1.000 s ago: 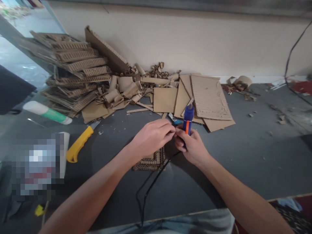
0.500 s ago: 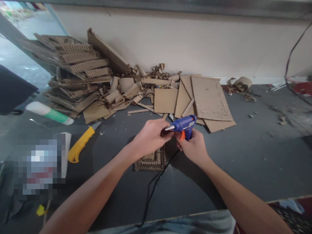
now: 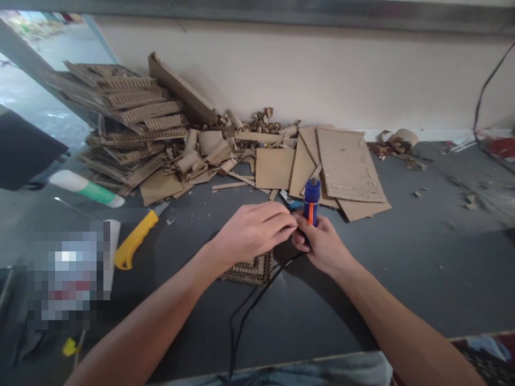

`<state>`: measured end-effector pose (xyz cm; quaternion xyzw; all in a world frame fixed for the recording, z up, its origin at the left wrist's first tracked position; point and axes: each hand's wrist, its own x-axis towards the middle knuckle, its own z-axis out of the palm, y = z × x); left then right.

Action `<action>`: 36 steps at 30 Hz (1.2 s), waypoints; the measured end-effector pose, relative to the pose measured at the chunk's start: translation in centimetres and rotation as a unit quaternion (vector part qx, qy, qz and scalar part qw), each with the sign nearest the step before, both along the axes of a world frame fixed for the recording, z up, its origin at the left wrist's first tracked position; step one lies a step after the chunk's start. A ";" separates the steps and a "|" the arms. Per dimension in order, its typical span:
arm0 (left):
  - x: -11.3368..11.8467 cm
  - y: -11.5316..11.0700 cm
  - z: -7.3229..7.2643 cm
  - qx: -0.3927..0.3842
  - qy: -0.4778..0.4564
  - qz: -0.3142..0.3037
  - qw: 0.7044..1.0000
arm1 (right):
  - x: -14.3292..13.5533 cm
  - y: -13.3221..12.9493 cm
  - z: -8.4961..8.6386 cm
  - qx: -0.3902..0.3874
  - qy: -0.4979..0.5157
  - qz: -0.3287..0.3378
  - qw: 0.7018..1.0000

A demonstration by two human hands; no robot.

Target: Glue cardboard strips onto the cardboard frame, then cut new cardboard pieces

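Note:
My right hand [image 3: 322, 241] is closed round a blue glue gun [image 3: 311, 195] with an orange trigger. The gun is turned so its back end shows and its nozzle is hidden. A black cord [image 3: 257, 300] runs from it down to the front edge. My left hand [image 3: 257, 230] is closed, thumb and fingertips pressed together, and meets the right hand's fingers. Whatever those fingertips pinch is too small or hidden to name. Beneath the left hand a layered corrugated cardboard piece [image 3: 249, 273] lies on the grey table [image 3: 402, 279], partly covered.
Stacked corrugated cardboard [image 3: 137, 115] stands at the back left, beside cardboard scraps [image 3: 209, 150]. Flat cardboard sheets [image 3: 350, 166] lie at the back right. A yellow-handled knife [image 3: 137, 241] and a white-and-green tube [image 3: 86, 187] are on the left. A wall rises behind.
The glue gun has turned from pointing left to showing its back end upward. My left hand has shifted slightly right, its fingertips coming against my right hand.

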<state>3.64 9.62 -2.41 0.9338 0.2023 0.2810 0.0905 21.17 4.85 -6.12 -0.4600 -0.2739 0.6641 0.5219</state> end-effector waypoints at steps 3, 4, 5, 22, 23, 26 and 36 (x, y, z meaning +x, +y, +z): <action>-0.7 0.8 0.4 -0.045 0.032 0.037 0.998 | 0.5 0.4 -0.5 0.020 -0.023 -0.008 1.000; -1.1 1.3 0.5 -0.063 0.071 0.051 0.994 | 0.6 0.4 -0.7 0.023 -0.034 -0.011 0.999; -1.6 1.8 0.4 -0.083 0.110 0.076 0.987 | 0.6 0.5 -0.8 0.025 -0.047 -0.013 0.998; -0.3 1.2 -0.2 -0.310 0.028 0.053 0.949 | 0.0 -0.3 -1.6 0.050 -0.140 0.063 0.987; -0.1 1.0 -0.4 -0.322 0.014 0.057 0.945 | 0.1 -0.3 -1.6 0.050 -0.127 0.059 0.989; 0.2 0.9 -0.7 -0.342 -0.010 0.074 0.937 | 0.2 -0.2 -1.4 0.051 -0.089 0.053 0.993; -2.9 2.6 0.9 -0.343 0.086 0.088 0.931 | 0.2 -0.3 -1.3 0.018 -0.148 0.077 0.986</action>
